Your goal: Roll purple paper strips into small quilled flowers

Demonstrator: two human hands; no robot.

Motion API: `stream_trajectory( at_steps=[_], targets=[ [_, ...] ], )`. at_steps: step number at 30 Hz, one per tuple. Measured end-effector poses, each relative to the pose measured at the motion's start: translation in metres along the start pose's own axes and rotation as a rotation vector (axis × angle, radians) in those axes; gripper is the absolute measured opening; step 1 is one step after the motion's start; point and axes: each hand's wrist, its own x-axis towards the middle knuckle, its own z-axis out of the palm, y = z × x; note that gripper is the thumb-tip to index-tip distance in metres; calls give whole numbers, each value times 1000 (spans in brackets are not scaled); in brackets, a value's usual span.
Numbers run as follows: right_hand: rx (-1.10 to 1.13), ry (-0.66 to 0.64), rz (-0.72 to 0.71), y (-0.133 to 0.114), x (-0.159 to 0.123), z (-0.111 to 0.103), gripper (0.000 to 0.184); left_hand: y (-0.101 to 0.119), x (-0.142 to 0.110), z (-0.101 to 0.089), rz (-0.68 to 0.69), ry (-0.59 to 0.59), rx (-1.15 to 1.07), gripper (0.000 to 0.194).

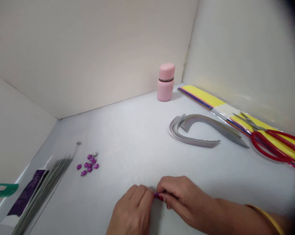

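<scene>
My left hand (134,209) and my right hand (180,195) meet near the table's front edge. Both pinch a tiny purple paper piece (158,195) between their fingertips; little of it shows. Several finished small purple folded pieces (89,164) lie in a cluster to the left of my hands. A curved bundle of grey paper strips (198,130) lies farther back on the right.
A pink bottle (165,82) stands in the back corner. Red-handled scissors (272,142) rest on a yellow pack of paper strips (206,98) along the right wall. A bundle of thin wires (43,189) and a purple glue tube (27,194) lie at the left edge.
</scene>
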Motion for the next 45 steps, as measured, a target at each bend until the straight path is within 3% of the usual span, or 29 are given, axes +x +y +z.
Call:
stream_trajectory(
  at_steps=[5, 13, 21, 27, 30, 33, 37, 43, 45],
  targets=[
    [81, 12, 13, -1, -1, 0, 16, 0, 2, 1, -92, 25, -155, 21],
    [279, -16, 121, 0, 2, 0, 13, 3, 4, 4, -342, 67, -654, 20],
    [366, -12, 116, -2, 2, -2, 17, 4, 5, 3, -444, 29, -768, 22],
    [688, -5, 236, 2, 4, 3, 10, 2, 5, 5, -497, 36, -911, 24],
    [848, 11, 307, 0, 7, 2, 8, 4, 2, 15, -516, 129, -1008, 16],
    [929, 23, 344, -2, 9, 2, 10, 8, -2, 23, -471, 267, -944, 18],
    [966, 17, 330, -1, 9, 4, 15, 9, -3, 25, -445, 325, -912, 13],
    [877, -1, 321, 0, 9, 3, 24, 7, 1, 24, -624, 231, -1200, 16],
    [875, 0, 332, 0, 10, 3, 26, 8, 0, 26, -623, 256, -1203, 17]
  ],
)
